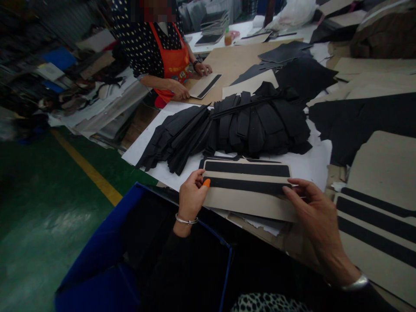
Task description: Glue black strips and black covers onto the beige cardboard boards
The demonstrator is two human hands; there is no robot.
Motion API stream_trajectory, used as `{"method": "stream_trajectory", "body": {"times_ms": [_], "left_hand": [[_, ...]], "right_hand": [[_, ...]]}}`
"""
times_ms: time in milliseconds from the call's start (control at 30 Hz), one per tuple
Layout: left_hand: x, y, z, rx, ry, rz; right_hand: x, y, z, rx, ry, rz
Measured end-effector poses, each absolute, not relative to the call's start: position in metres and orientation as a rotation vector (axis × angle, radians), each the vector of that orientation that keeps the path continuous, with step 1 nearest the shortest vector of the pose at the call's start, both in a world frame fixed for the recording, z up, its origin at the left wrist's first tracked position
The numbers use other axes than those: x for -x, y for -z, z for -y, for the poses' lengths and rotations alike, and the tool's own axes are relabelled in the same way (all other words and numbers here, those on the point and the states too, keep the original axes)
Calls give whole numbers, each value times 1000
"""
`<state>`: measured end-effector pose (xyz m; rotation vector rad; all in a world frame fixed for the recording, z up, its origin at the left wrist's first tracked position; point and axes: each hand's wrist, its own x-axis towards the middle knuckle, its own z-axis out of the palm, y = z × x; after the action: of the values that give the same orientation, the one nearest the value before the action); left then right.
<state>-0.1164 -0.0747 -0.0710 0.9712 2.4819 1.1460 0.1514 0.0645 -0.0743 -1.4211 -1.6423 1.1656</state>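
Note:
My left hand (192, 194), with an orange cover on the thumb, pinches the left end of a black strip (245, 186). The strip's right end is between the thumb and fingers of my right hand (312, 208). It lies across a beige panel (250, 204) at the table's front edge. Above it on the panel is a second black strip (247, 168), parallel to the first. Just behind the panel spreads a large pile of black strips (256, 125). At the right, another beige panel (364, 255) bears several black bands.
Across the table, a person in an orange apron (173, 56) handles a beige panel with a black band (205, 86). A blue bin (94, 247) stands below the table's front edge. Black sheets (367, 123) lie at the right.

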Motion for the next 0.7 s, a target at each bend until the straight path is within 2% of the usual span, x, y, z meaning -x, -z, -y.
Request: {"method": "stream_trajectory", "body": {"times_ms": [700], "left_hand": [[116, 75, 73, -1057, -1069, -2573]], "right_hand": [[-152, 83, -66, 1436, -1206, 1628]]}}
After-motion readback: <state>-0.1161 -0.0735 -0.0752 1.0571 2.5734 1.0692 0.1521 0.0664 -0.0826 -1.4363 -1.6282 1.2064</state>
